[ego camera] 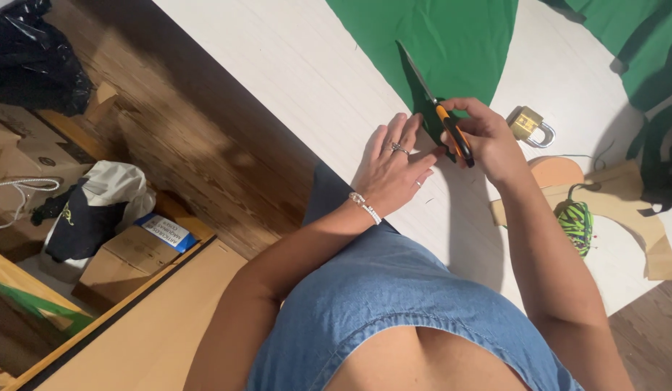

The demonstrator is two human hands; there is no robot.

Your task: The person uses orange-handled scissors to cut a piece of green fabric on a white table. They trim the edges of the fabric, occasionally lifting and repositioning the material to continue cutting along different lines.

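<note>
Green fabric (437,36) is spread over the white surface (278,65) toward its far edge, its lower tip running down to the hands. Orange-handled scissors (437,116) are gripped in the right hand (488,141), fingers closed through the loops, blades on a long axis pointing away and leftward into the cloth. The left hand (390,170) is laid flat, fingers loosely spread, just beside the handles, pressing the surface at the fabric tip. A brass padlock (530,124) is seen right of the right hand.
</note>
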